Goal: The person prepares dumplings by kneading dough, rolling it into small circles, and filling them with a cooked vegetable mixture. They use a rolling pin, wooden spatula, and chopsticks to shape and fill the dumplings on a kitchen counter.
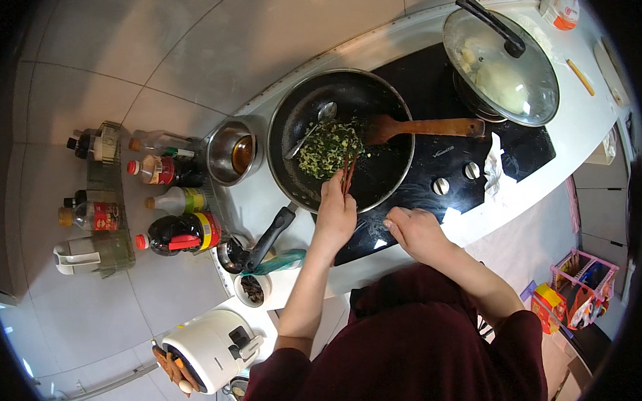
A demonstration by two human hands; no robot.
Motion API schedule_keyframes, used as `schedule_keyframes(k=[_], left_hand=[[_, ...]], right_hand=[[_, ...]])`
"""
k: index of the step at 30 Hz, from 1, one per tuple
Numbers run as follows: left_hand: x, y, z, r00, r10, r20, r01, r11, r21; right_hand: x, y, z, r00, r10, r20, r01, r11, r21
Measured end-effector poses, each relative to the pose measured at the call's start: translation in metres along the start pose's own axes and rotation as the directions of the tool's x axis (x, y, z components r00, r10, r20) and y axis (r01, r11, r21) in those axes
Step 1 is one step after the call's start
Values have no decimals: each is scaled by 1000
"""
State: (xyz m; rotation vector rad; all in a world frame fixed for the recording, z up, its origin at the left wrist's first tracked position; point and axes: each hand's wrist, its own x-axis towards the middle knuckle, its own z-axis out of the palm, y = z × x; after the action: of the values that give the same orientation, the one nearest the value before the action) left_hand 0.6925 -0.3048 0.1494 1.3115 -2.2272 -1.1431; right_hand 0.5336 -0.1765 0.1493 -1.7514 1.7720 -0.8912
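My left hand (335, 209) grips reddish-brown chopsticks (349, 172). Their tips reach into a mound of chopped greens (331, 148) in a dark wok (380, 173). A metal spoon (305, 139) lies against the greens on the far-left side, its bowl towards the wok's back wall. Across the wok's right rim rests a wooden spatula (435, 127), its blade inside and its handle sticking out over the cooktop. My right hand (418, 233) is curled closed above the front of the black glass cooktop (370, 229), with nothing visible in it.
Right of the wok, a glass-lidded pot (501, 63) holds pale food. Crumpled tissue (494, 169) lies by the control knobs (441, 186). Left stand a steel bowl of brown liquid (214, 154), bottles including a large dark one (176, 235), a small bowl (264, 294) and a white appliance (212, 345).
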Motion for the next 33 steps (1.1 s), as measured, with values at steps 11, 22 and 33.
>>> schedule_keyframes(k=[11,22,33], left_hand=[[-74,29,68,978,150,144,-159,986,54],[-12,-32,179,943,319,-91,-222,812,539],[-47,144,241,861,504,-59,-502,863,47]], right_hand=[[-46,53,-20,812,582,50,-380,460,803],[-83,50,-43,704,673,228,-147,-176,973],[-77,107,-86,885,421,201,52,-517,854]])
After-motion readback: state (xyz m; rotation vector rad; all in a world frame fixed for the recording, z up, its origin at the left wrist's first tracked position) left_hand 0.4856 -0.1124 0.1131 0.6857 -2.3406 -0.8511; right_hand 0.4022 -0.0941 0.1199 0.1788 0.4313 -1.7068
